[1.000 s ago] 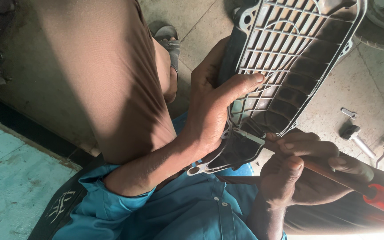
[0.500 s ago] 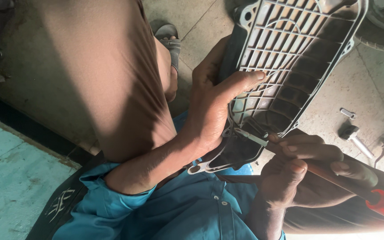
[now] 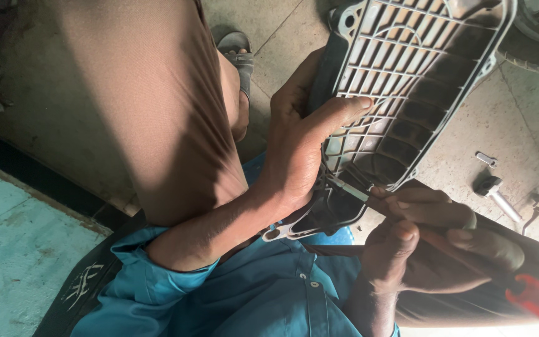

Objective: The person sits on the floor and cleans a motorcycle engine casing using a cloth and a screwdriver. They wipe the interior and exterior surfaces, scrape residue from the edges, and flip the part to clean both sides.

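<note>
My left hand (image 3: pixel 301 150) grips a grey ribbed plastic cover (image 3: pixel 413 81), thumb across its inner ribs and fingers wrapped behind its left edge. The cover is tilted, its lower end near my chest. My right hand (image 3: pixel 432 249) is closed on a screwdriver (image 3: pixel 531 293) with a red handle at the lower right. Its metal tip (image 3: pixel 350 188) rests on the cover's lower rim, right beside my left palm. The shaft is mostly hidden under my right fingers.
A brown trouser leg (image 3: pixel 151 106) and a foot in a grey sandal (image 3: pixel 238 56) are on the concrete floor. A small socket tool (image 3: pixel 497 196) and a metal bit (image 3: pixel 486 160) lie on the floor at right. A tyre (image 3: pixel 538 43) shows at the top right.
The screwdriver tip and my right hand have crept slightly to the left along the cover's lower rim. My left hand's grip is unchanged.
</note>
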